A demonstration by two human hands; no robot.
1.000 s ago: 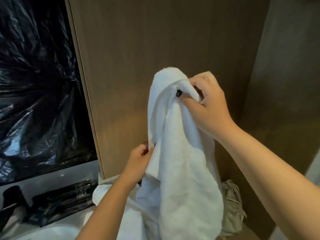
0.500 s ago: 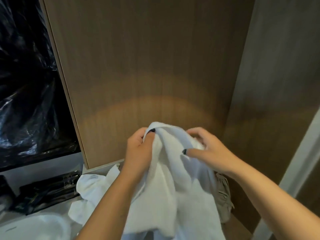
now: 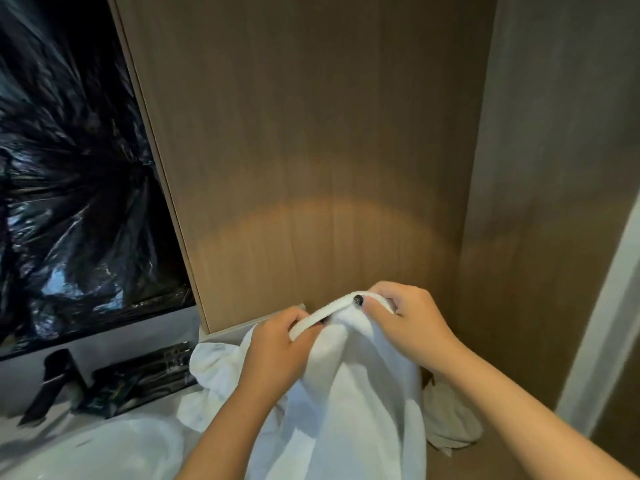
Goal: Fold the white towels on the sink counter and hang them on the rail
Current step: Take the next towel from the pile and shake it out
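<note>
Stage: early, you are still finding an edge | left hand (image 3: 277, 344) pinching the hem of the towel (image 3: 346, 410) | right hand (image 3: 408, 317) gripping the same hem, towel hanging above counter (image 3: 52, 434) | folding, hanging left; rail unseen.

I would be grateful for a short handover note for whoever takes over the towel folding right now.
Left hand: pinches the hem of the white towel, fingers curled round it.
Right hand: grips the same hem a little further along, close to the left.
The towel hangs from both hands in front of the wood panel. A second white towel lies crumpled on the counter behind the left hand. A beige cloth sits to the right, low.
Done: the hem is found and held. No fold is visible yet.
Left: fold both towels and hang them; no rail is in view.
</note>
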